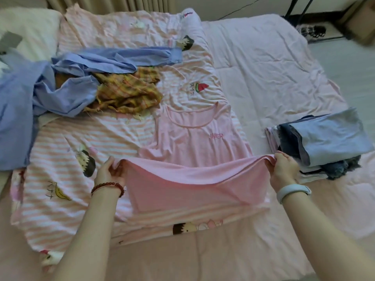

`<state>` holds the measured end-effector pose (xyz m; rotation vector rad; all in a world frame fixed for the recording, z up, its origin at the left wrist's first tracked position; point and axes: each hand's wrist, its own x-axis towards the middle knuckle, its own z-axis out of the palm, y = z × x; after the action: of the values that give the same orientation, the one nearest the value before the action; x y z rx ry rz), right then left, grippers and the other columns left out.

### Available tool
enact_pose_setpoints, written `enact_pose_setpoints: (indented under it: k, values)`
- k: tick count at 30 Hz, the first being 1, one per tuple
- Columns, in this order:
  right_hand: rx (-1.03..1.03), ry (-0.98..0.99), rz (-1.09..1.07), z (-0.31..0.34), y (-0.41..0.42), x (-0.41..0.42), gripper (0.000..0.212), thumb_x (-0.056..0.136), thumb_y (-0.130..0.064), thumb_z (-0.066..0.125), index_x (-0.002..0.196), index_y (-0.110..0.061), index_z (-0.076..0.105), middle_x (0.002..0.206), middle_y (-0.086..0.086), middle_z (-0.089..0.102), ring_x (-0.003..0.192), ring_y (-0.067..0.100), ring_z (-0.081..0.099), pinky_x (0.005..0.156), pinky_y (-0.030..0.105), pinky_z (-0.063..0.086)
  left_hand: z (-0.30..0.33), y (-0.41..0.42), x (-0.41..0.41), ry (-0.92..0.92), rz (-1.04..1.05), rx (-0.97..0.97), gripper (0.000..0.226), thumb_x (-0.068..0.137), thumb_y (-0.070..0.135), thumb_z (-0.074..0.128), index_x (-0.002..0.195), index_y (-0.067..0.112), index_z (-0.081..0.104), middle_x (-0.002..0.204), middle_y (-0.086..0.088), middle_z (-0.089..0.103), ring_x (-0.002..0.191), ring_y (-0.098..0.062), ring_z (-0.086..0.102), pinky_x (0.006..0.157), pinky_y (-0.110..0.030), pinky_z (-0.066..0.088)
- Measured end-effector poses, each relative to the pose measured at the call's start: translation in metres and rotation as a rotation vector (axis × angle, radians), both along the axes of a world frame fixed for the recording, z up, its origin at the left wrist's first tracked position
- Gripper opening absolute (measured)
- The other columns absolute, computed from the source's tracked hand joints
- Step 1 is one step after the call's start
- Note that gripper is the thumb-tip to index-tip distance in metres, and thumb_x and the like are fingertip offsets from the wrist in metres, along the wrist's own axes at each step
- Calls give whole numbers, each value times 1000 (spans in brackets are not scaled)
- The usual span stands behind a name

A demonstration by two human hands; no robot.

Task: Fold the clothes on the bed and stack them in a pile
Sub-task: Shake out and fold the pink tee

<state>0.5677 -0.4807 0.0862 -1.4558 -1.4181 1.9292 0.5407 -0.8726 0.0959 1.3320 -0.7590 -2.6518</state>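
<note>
- Midway down the bed (263,63), a pink top (194,142) lies flat with its scooped neckline toward the far end and small lettering on the chest.
- Left hand (110,171), wearing a dark red bead bracelet (107,188), pinches the left corner of the top's lower hem between curled fingers and thumb.
- Right hand (284,169), with a pale wristband (293,191) on the wrist, grips the opposite corner of the same hem.
- Between the two hands the hem is lifted off the bed and sags in a shallow curve, its underside facing the person; the upper half of the top lies flat just beyond the knuckles.
- Under the top spreads a pink-and-white striped cover (81,138) printed with cartoon figures, a banana and a watermelon slice.
- Just to the right of the right hand sits a pile of folded clothes (324,142), a pale blue piece on top and darker denim showing below.
- Well to the left, beyond the left hand, a crumpled blue shirt (67,82) lies unfolded, one sleeve stretched across the cover.
- Touching the shirt, a bunched mustard plaid garment (129,92) rests on the stripes.
- At the far left corner sits a white pillow (34,31).
</note>
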Motion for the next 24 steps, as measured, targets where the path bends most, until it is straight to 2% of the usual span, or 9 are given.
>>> enact_pose_setpoints:
  k: [3,8,10,12,15,16,19,22,24]
  values:
    - [-80,40,-50,4,3,-66,15,89,6,46,87,-6,56,81,4,52,62,12,54,48,18,52,-6,-7,-64,20,31,39,38,95,1,44,60,14,36,39,2,32,39,-10,34,53,-17,51]
    - [-104,30,-75,-9,14,-156,23,90,2,46,73,-13,41,84,6,50,61,11,53,52,21,54,-25,-9,-149,-28,75,38,25,94,3,48,69,7,50,41,0,43,34,-8,46,65,-20,56]
    - [-133,44,-20,-15,15,-187,25,94,-1,41,73,-14,39,79,3,47,61,10,53,53,17,52,-34,-6,-179,5,79,28,25,93,2,47,69,6,50,46,-1,46,39,-8,48,74,-19,55]
    - [-175,116,-73,-26,19,-213,19,90,6,42,76,-7,44,75,9,48,55,13,55,58,23,56,-43,-2,-201,52,36,-4,16,93,2,48,78,3,55,67,-5,56,58,-11,59,80,-21,54]
    - [-240,187,34,-46,18,-233,18,94,-1,37,108,-4,47,113,17,54,85,24,61,82,35,55,-63,3,-217,42,-95,-121,19,96,19,48,107,4,50,97,-7,59,88,-18,62,86,-30,52]
    - [-233,170,102,-56,20,-233,27,95,-4,34,119,-9,44,122,15,51,99,27,58,88,38,51,-72,5,-216,5,-154,-200,19,96,22,48,108,7,50,100,-5,58,88,-17,61,85,-30,52]
    - [-86,51,287,-85,18,-214,43,98,-5,32,140,-13,32,100,3,52,111,26,54,88,31,49,-101,14,-193,-200,-233,-624,15,90,12,55,103,7,58,94,-2,56,78,-13,56,68,-23,48]
    - [362,-207,458,-115,18,-176,39,92,-5,40,131,-7,46,120,11,56,97,17,54,87,32,47,-129,20,-139,-329,-348,-1101,30,87,9,58,116,2,57,105,-7,54,90,-16,51,84,-26,42]
    - [553,-308,506,-128,18,-147,35,90,-6,44,124,-5,52,122,16,57,107,24,53,96,35,40,-140,23,-101,-372,-420,-1200,30,86,10,60,114,-1,57,107,-16,58,95,-27,55,85,-30,42]
